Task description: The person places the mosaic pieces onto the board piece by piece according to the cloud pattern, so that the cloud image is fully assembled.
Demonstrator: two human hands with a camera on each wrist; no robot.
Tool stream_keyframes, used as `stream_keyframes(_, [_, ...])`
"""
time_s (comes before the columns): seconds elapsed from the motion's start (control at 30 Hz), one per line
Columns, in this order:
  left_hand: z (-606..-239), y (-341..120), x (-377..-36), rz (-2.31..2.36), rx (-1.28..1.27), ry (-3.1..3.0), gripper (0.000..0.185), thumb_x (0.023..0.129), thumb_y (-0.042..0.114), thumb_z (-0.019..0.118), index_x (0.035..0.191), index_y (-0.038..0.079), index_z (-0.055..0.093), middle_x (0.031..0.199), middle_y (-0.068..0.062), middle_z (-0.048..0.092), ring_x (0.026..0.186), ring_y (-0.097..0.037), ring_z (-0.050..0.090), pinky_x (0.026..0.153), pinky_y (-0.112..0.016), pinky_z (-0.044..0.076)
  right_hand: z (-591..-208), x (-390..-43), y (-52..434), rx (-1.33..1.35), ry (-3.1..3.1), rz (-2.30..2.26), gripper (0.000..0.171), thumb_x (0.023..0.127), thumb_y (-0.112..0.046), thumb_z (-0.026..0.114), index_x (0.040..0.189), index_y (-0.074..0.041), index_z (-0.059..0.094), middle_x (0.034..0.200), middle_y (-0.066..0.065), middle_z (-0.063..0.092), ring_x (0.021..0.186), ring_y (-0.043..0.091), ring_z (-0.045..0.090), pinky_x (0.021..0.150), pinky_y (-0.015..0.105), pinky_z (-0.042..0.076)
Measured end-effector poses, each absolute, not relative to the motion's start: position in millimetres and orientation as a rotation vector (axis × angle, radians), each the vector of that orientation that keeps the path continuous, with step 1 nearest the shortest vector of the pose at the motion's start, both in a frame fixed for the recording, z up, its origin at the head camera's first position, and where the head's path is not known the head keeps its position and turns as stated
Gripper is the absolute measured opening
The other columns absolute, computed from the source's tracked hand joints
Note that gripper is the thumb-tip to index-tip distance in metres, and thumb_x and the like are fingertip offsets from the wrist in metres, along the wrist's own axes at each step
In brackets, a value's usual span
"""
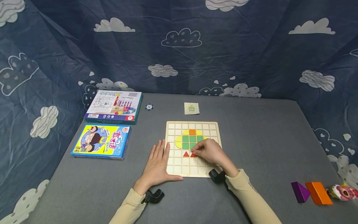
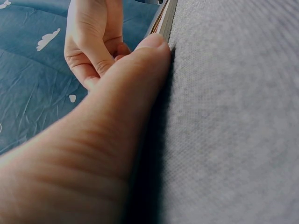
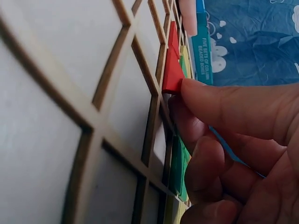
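A square wooden grid board (image 1: 173,161) lies on the grey table. My left hand (image 1: 155,166) rests along its left side with straight fingers, the thumb reaching along the near edge. Over the board's lower middle, my right hand (image 1: 209,151) pinches a red triangle tile (image 3: 172,77) by one corner between thumb and index finger. A second red triangle (image 1: 186,154) sits in the cell to its left. Above them are several green square tiles (image 1: 185,138), an orange square (image 1: 192,132) and yellow rounded tiles (image 1: 178,142). The right hand hides some cells.
A small pattern card (image 1: 191,108) lies beyond the board. At left are a boxed bead game (image 1: 113,107) and a yellow-blue box (image 1: 100,141), with a round chip (image 1: 149,107) nearby. Purple (image 1: 300,192) and orange blocks (image 1: 318,193) and a small figure (image 1: 344,192) stand at right.
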State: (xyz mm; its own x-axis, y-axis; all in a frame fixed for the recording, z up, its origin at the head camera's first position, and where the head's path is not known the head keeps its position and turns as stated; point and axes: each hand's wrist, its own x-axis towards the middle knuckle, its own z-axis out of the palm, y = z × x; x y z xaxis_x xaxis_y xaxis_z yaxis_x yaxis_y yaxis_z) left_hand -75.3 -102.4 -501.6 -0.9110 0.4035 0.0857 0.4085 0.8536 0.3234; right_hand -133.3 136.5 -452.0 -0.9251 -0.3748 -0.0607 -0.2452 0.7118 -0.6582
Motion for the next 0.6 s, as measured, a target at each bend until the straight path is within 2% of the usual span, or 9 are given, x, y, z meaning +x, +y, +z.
stream_keyframes(0.3, [-502.4, -102.4, -75.8, -0.518, -0.667, -2.984, 0.133, 0.06, 0.083, 0.061, 0.15, -0.002, 0.013, 0.155, -0.022, 0.008, 0.143, -0.032, 0.002, 0.113, -0.045, 0.002, -452.3, -132.9, 136.2, -0.456, 2.707, -1.016, 0.008, 0.077, -0.008, 0.076, 0.079, -0.015, 0.077, 0.07, -0.011, 0.066, 0.055, 0.009, 0.047, 0.053, 0.028, 0.037])
stream_keyframes(0.6, [-503.7, -102.2, -76.4, -0.512, -0.659, -3.002, 0.133, 0.06, 0.084, 0.06, 0.151, -0.001, 0.012, 0.155, -0.022, 0.006, 0.143, -0.032, 0.001, 0.113, -0.044, 0.001, -453.6, -129.6, 135.1, -0.453, 2.708, -1.05, 0.01, 0.076, -0.007, 0.076, 0.078, -0.016, 0.074, 0.065, -0.011, 0.06, 0.055, 0.01, 0.048, 0.055, 0.029, 0.038])
